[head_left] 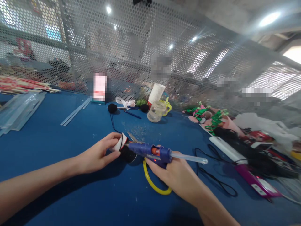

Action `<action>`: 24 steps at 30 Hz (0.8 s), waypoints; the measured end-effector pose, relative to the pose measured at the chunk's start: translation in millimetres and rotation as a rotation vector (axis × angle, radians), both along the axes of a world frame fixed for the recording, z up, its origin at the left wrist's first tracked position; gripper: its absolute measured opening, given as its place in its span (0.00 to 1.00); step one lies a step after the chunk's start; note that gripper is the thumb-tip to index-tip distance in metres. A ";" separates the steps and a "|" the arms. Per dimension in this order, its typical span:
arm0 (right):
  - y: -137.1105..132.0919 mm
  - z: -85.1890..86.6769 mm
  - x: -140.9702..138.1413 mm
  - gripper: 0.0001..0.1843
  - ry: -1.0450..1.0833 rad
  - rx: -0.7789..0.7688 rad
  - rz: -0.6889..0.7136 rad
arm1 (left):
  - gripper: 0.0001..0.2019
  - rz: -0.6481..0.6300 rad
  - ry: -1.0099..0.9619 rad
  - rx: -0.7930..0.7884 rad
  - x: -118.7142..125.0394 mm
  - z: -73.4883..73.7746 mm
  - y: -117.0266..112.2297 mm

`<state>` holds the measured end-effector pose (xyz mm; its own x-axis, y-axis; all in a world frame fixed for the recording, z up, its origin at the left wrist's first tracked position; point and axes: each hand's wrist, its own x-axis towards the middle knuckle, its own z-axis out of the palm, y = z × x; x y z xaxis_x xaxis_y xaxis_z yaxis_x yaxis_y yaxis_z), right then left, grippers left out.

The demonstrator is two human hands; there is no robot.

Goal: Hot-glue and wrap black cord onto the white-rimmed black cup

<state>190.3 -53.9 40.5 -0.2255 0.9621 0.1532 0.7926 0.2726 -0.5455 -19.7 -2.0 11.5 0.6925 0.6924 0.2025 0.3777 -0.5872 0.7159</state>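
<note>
My left hand (103, 153) pinches a small white cup-like piece (121, 142) with a red edge between thumb and fingers. Black yarn is wound around its dark lower part (129, 154). A strand runs up from it to a black yarn ball (112, 108). In my right hand (176, 172) is a blue hot glue gun (150, 150), its nozzle at or very near the wound piece; I cannot tell if they touch. A clear glue stick (190, 157) sticks out of its back. Scissors (156, 186) with a yellow handle lie beneath the gun, partly covered.
Further back stand a clear plastic jar (155, 112) and tilted stacked white cups (157, 92). Spare glue sticks (22, 110) lie at the left. On the right are a purple-white power strip (256, 182), a black cord (218, 182) and ribbon flowers (216, 121). A perforated metal screen (131, 47) borders the table.
</note>
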 end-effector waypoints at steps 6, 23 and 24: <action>1.7 -4.1 2.6 0.08 -0.029 0.049 -0.012 | 0.09 -0.015 0.016 0.020 -1.0 2.0 -0.6; -0.5 -0.4 0.8 0.06 -0.046 0.042 -0.017 | 0.09 -0.019 0.018 0.041 -0.8 3.5 -0.5; -0.6 -0.6 0.7 0.07 -0.047 0.037 -0.025 | 0.09 -0.014 0.019 0.037 -0.8 3.6 -0.9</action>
